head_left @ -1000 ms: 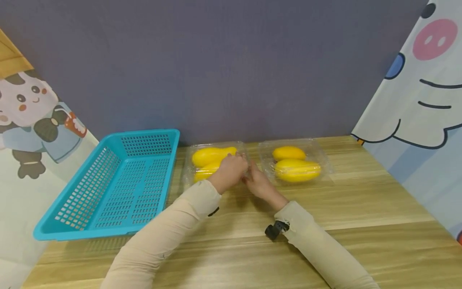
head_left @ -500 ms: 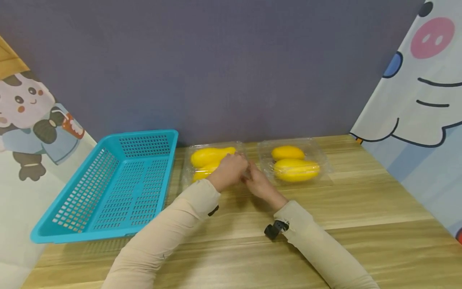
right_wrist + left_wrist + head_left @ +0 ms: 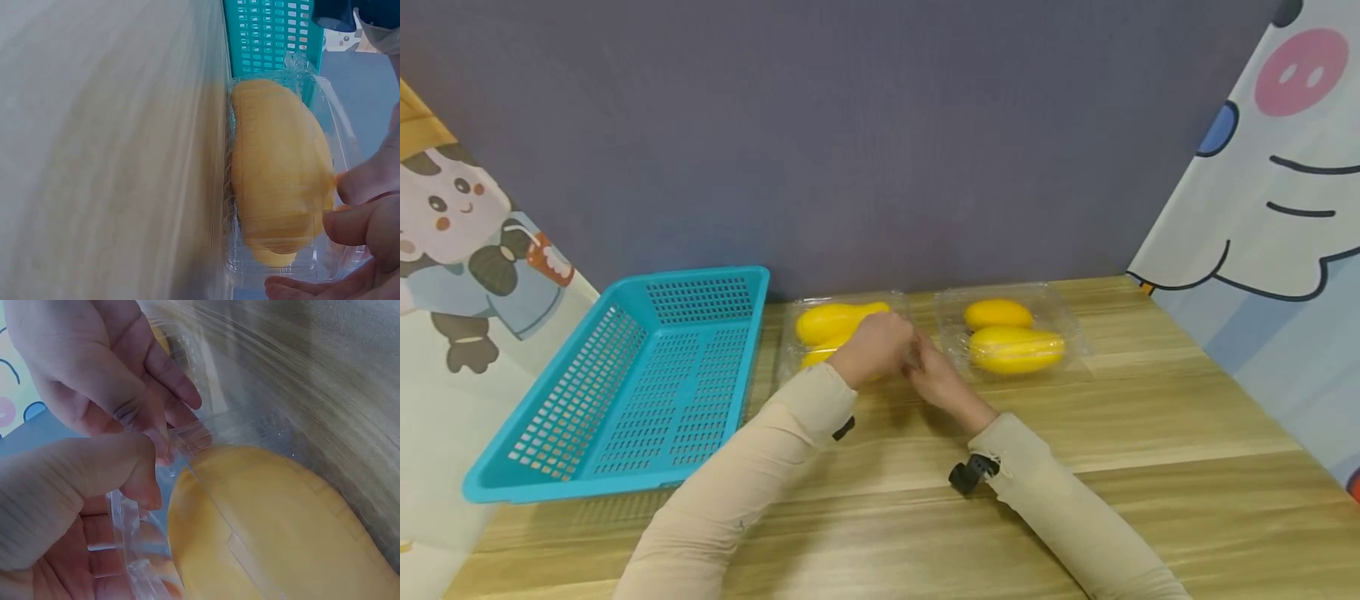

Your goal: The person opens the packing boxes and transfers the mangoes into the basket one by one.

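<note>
A clear plastic clamshell box [image 3: 790, 333] with yellow, long-necked fruit [image 3: 835, 323] in it stands right of the basket. At its right end, both hands work close together. The left hand [image 3: 876, 346] has its thumb bent over the clear plastic edge [image 3: 128, 544], with the fingers behind that edge in the left wrist view. The right hand [image 3: 942, 382] pinches the box's corner between thumb and fingertips. In the right wrist view, the fruit [image 3: 281, 169] shows through the plastic, and the right thumb is close to the left fingertips.
A turquoise slotted basket [image 3: 681, 392] stands on the left. Right of the hands is a second clear box [image 3: 1060, 317] with two yellow fruits [image 3: 1017, 350]. All stand on a wooden table [image 3: 910, 517], with a grey panel [image 3: 865, 150] behind.
The left hand has shifted slightly towards the back and now covers more of the nearer fruit's tip. The right hand stays at the box's corner. The boxes and basket have not moved.
</note>
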Demonstrator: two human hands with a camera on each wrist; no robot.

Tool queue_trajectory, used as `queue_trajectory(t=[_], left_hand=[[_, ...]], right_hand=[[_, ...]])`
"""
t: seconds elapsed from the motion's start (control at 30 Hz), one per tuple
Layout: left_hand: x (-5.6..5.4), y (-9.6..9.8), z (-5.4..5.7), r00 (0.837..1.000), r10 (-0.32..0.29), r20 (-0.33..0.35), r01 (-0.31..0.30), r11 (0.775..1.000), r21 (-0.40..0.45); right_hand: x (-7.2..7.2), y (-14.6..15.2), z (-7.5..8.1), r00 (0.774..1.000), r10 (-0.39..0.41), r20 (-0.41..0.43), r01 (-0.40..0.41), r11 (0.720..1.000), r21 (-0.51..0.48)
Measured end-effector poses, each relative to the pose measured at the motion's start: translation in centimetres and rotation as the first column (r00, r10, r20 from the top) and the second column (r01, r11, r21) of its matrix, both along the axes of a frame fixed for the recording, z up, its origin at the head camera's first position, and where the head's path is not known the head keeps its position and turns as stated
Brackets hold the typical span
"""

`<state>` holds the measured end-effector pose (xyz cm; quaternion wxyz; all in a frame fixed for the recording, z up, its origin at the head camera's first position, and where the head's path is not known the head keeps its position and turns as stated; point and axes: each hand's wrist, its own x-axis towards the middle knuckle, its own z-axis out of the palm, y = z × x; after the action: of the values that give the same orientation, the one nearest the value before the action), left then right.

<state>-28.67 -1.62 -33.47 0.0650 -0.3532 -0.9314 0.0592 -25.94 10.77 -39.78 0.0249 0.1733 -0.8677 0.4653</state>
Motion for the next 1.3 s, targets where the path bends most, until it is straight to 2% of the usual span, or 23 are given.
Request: queue_trajectory(t=[0.27, 0.5, 0.7, 0.9, 1.1, 1.3], left_hand=[[-0.2, -0.1, 0.3, 1.0, -0.013, 0.016, 0.013, 1.0, -0.016], [-0.6, -0.4, 1.4, 1.0, -0.002, 0.03, 0.002, 1.0, 0.003], [-0.5, -0.5, 1.6, 0.998, -0.041, 0.039, 0.04, 0.999, 0.028], [-0.1, -0.7, 1.3, 1.0, 0.013, 0.004, -0.013, 1.0, 0.002], [0.3, -0.8, 1.6, 0.996, 0.091, 0.017, -0.091, 0.996, -0.009], [0.3, -1.4, 1.5, 0.996, 0.085, 0.023, -0.085, 0.996, 0.024]], right_hand=[[0.0, 0.0, 0.0, 0.999, -0.019, 0.027, 0.019, 1.0, -0.009], [0.1, 0.1, 0.3, 0.997, 0.006, 0.074, -0.002, 0.998, -0.06], [0.1, 0.2, 0.4, 0.996, -0.044, 0.074, 0.045, 0.999, -0.01], [0.2, 0.0, 0.4, 0.994, -0.058, 0.087, 0.056, 0.998, 0.026], [0.2, 0.1, 0.5, 0.994, -0.062, 0.09, 0.059, 0.998, 0.033], [0.2, 0.2, 0.5, 0.991, -0.056, 0.123, 0.054, 0.998, 0.015]])
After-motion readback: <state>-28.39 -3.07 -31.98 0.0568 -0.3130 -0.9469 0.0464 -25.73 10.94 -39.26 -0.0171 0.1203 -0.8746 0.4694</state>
